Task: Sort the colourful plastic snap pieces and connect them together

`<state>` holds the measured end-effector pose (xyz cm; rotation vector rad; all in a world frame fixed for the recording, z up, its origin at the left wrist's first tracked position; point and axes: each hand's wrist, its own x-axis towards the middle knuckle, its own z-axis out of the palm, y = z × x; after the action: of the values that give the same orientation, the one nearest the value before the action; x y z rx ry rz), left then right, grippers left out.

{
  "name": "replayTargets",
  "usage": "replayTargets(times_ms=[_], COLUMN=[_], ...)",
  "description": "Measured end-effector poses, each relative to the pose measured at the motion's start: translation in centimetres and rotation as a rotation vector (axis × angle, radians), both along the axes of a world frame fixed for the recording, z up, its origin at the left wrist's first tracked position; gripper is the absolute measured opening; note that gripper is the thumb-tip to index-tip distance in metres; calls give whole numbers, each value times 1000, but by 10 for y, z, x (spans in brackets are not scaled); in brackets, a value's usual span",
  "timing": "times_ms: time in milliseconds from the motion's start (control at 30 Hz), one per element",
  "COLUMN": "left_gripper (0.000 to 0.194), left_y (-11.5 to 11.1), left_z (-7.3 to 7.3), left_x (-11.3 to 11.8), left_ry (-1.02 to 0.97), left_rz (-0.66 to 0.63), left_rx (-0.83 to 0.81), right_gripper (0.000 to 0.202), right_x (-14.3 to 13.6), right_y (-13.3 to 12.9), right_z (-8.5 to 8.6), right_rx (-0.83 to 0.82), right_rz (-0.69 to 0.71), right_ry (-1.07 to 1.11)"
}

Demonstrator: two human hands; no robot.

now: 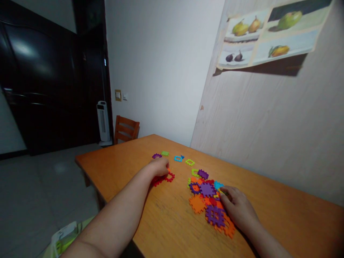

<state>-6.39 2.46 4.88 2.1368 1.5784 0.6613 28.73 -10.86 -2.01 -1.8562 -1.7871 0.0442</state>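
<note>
My left hand (159,167) reaches across the table with its fingers curled down at some red toothed plastic pieces (170,176). A bit of orange shows by its fingertips; what they grip is hidden. At the right edge of a mixed pile of interlocking plastic pieces, my right hand (238,206) has its thumb and fingers closed around a small yellow piece (221,191), mostly covered. Purple, orange, red and blue squares overlap in the pile, among them a solid purple square (207,190), an orange square (197,203) and a purple latticed square (215,215).
Beyond my left hand lie a purple piece (156,156), a green piece (165,153), a light-blue frame (177,158) and a lime frame (190,162). The wooden table (115,168) meets the wall on the right. A wooden chair (126,129) stands past its far end.
</note>
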Motion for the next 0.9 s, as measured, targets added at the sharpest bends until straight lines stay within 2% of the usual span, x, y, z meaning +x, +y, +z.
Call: replayTargets(times_ms=[233,333,400,500,567,667,800,900], left_gripper=[23,22,20,15,21,34,36,33], left_y=[2,0,-3,-13,-21,-26,-20,-17], left_z=[-1,-1,-1,2,6,11,6,4], left_x=[7,14,22,36,44,46,32,19], left_ry=[-34,-109,-190,-395,-570,-702,-538,-242], left_rz=[0,15,-6,-136,-262,-382,-360,-341], left_rx=[73,134,109,-76,-176,-191,-188,-126], right_gripper=[39,39,40,39,38,37,38,38], right_x=[-2,-3,-3,-3,-2,-1,-1,-1], right_y=[0,-1,-2,-1,-1,0,0,-1], right_z=[3,4,4,3,3,2,1,1], right_rx=[-13,-14,-13,-11,-3,16,26,17], right_rz=[4,-2,-6,-5,-4,2,7,2], right_ry=[-3,1,2,-1,-6,-13,-19,-16])
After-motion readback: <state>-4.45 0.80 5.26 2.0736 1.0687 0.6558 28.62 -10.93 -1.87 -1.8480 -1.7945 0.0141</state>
